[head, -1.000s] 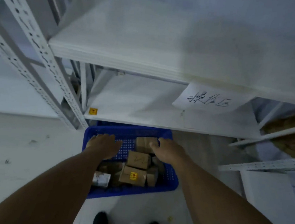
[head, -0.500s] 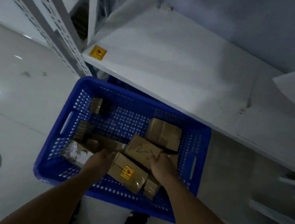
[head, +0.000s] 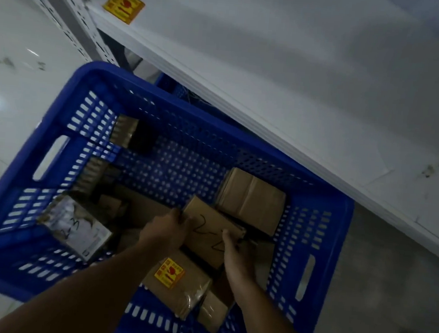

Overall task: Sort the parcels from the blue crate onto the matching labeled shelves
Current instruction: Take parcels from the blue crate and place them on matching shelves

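Observation:
A blue perforated crate [head: 57,131] stands on the floor below a white shelf [head: 300,80]. Several cardboard parcels lie inside it. A brown box marked "2-2" [head: 208,226] sits near the middle, gripped on its left edge by my left hand [head: 165,228] and on its right edge by my right hand [head: 234,258]. Below it lies a taped box with a yellow sticker [head: 176,282]. A plain box [head: 250,198] lies behind, and a white-wrapped parcel marked "2-3" [head: 75,225] at the left.
The shelf's near corner carries a yellow sticker [head: 123,5]. A perforated grey upright [head: 74,26] rises at the upper left. A second blue crate [head: 172,88] shows under the shelf. Glossy pale floor [head: 14,68] lies to the left.
The view has closed in on the crate. Both hands have come down from its far rim onto the "2-2" box and now grip it on either side.

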`<state>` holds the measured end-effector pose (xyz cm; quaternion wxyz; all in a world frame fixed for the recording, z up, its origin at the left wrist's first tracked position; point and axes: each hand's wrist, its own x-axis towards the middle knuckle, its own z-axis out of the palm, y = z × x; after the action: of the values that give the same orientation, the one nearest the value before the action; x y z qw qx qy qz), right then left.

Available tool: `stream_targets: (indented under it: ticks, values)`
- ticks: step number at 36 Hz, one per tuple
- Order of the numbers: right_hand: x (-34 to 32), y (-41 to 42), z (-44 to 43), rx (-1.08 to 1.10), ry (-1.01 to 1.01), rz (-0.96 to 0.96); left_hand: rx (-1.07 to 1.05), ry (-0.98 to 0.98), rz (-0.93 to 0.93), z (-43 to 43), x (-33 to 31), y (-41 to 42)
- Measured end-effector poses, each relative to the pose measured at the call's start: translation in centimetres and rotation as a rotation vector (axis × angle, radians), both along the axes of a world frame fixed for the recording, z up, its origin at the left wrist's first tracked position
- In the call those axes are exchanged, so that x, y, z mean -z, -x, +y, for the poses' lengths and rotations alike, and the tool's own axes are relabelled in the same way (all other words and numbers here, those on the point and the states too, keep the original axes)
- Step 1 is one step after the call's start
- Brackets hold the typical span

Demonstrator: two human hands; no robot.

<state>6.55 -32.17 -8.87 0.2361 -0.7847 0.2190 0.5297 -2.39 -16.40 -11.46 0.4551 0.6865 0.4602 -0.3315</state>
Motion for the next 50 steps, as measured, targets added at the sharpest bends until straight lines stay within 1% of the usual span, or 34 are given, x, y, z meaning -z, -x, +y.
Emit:
stream_targets:
  ticks: [2, 4, 7, 9, 11, 14, 16, 18, 20, 23, 28, 32, 35, 40, 44, 50]
  values:
    - [0.0, 0.2, 0.4, 0.006, -0.012, -0.004, 0.05, -0.032, 0.006, 0.0, 0.0, 0.0]
    - [-0.1, 0.5, 0.7, 0.035, -0.021, -0.024, 0.036, -0.026, 0.013, 0.1, -0.1, 0.0]
    - [-0.4, 0.8, 1.1, 0.116, -0.022, -0.058, -0.056, -0.012, -0.028, 0.3, -1.1, -0.2]
    - [-0.7, 1.0, 1.3, 0.188, -0.048, -0.081, -0.148, 0.002, -0.119, 0.3, -2.1, -0.6]
    - [-1.7, 0.9, 1.5, 0.305, -0.106, -0.11, -0.253, 0.031, -0.214, 0.6, -3.2, -1.2]
    - [-3.8, 0.0, 1.9, 0.426, -0.201, -0.155, -0.436, 0.145, -0.275, 1.7, -5.5, -2.2]
    - [-5.3, -0.8, 2.1, 0.482, -0.224, -0.163, -0.554, 0.265, -0.273, 2.4, -7.5, -2.9]
    - [-7.0, -1.6, 2.2, 0.556, -0.275, -0.159, -0.628, 0.362, -0.279, 2.8, -9.6, -3.7]
    - [-9.2, -2.5, 2.4, 0.632, -0.341, -0.15, -0.641, 0.4, -0.288, 3.0, -11.6, -4.5]
    - [-13.0, -3.7, 1.8, 0.667, -0.416, -0.174, -0.625, 0.457, -0.303, 3.1, -15.0, -5.6]
    - [-21.0, -5.8, -0.2, 0.665, -0.475, -0.234, -0.498, 0.471, -0.401, 2.7, -22.5, -7.8]
    - [-29.0, -6.5, -3.6, 0.698, -0.517, -0.314, -0.355, 0.551, -0.425, 1.5, -29.5, -10.6]
    - [-35.2, -6.2, -6.4, 0.742, -0.535, -0.351, -0.218, 0.611, -0.43, 0.2, -35.7, -12.2]
    - [-47.0, -3.4, -12.0, 0.782, -0.55, -0.471, 0.017, 0.696, -0.505, -3.4, -46.5, -13.7]
    - [-56.9, 0.5, -17.4, 0.84, -0.558, -0.633, 0.229, 0.757, -0.586, -8.5, -56.9, -13.9]
    - [-73.0, 8.7, -25.7, 0.967, -0.505, -0.978, 0.569, 0.882, -0.754, -18.8, -73.2, -12.3]
